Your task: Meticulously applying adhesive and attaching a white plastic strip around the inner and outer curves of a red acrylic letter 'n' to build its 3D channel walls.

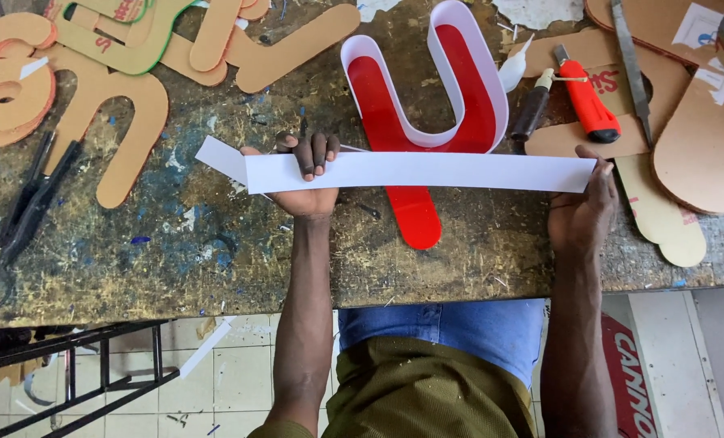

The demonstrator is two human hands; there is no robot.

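Sign letter: a red U-shaped sign letter with raised white plastic walls (415,105), upper centre of the frame, its red tail running down toward the middle.
Labels: white paper labels on the brown cardboard cut-outs (697,26), upper right corner.
Floor sign: a red panel with white lettering (626,373), lower right, partly hidden.

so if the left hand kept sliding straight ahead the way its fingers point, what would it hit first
Probably the red letter shape with the white rim. The left hand grips the white strip with its fingers pointing away across the workbench, and the letter's base lies just beyond and slightly to the right; depth is hard to judge.
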